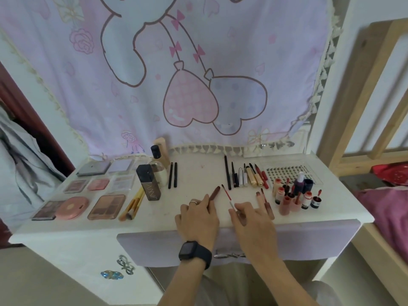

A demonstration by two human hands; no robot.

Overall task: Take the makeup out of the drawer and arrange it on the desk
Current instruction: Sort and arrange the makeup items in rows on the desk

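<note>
Black watch strap and a ring mark the left hand (198,217), which pinches the near end of a brown pencil (214,192) that points away across the desk (198,171). Just beside it, the right hand (251,219) pinches a red pencil (227,196) by its white end, with its outer fingers spread flat. The two pencils lie close together but apart, slanting opposite ways.

Behind them runs a neat row of liners (242,175), and further left a pair of black pencils (172,175) lies beside tall bottles (152,184). Palettes (106,206) fill the left end, and small pots (293,198) are clustered at the right. The lilac drawer (309,237) under the wrists looks pushed in.

So the emptying seems finished, and the step in hand is arranging, with these two pencils probably among the last pieces. The next move calls for turning both pencils parallel to the row behind. They should then be let go gently, since round pencils are likely to roll on a smooth top.
</note>
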